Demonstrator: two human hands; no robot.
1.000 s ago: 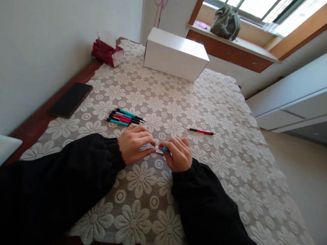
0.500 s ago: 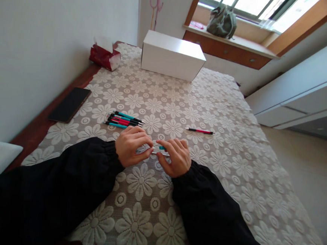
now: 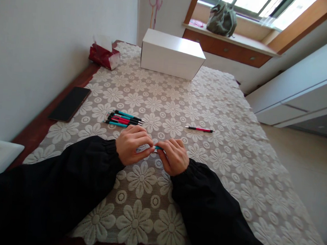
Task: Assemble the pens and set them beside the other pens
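Tabletop (image 3: 54,108): dark red-brown wood, bare only along the left edge by the wall.
Lace cloth (image 3: 220,153): cream, flower-patterned, spread over nearly the whole tabletop; everything below lies on it except where noted.
White box (image 3: 172,54): long and closed, at the far end of the cloth, beneath the window sill.
Sleeves: black, one on each forearm, reaching in from the near edge to the cuffs.
Tissue pack (image 3: 104,54): red, a white tissue standing out of its top, at the far left corner near the wall.
Phone (image 3: 70,103): dark and flat, face up, half on the bare wood and half on the cloth's left edge.
Left hand (image 3: 133,144): knuckles up, fingers curled and pressed together, pinching the left end of the teal pen at the fingertips.
Right hand (image 3: 174,156): knuckles up, fingers curled, pinching the other end of the same pen; its fingertips almost meet those of the left hand.
Pen bundle (image 3: 124,118): several teal and pink pens with black tips, lying side by side just beyond the left hand, apart from it.
Pink pen (image 3: 199,129): alone, lying crosswise, beyond the right hand and well apart from the bundle.
Teal pen (image 3: 158,147): held just above the cloth between both hands; only a short teal stretch shows between the fingers.
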